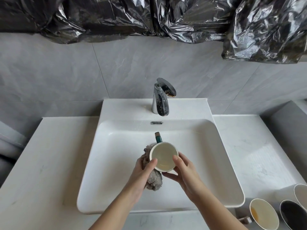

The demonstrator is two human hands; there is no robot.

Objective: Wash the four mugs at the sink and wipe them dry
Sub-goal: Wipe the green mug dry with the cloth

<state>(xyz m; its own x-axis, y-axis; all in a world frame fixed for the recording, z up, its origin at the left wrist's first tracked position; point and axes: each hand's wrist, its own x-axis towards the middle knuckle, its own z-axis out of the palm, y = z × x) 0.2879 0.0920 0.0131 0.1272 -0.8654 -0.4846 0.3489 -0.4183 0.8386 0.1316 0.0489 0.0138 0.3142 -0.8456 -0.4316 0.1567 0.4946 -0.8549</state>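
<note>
A green mug [163, 156] with a cream inside is held over the white sink [116, 146], its handle pointing away toward the faucet. My left hand [144, 171] grips a grey cloth [153, 180] against the mug's left side, thumb at the rim. My right hand [183, 171] holds the mug from the right, thumb on the rim and fingers under it. Three other mugs stand at the bottom right of the counter: a cream-lined mug [264, 214] with a brown stain, a dark-lined mug [293, 214], and a white-lined mug [301, 194] cut by the frame edge.
A chrome faucet [160, 98] stands behind the basin; no water is seen running. White counter [49, 155] extends on both sides of the sink. Black plastic sheeting [149, 17] hangs over the grey tiled wall above.
</note>
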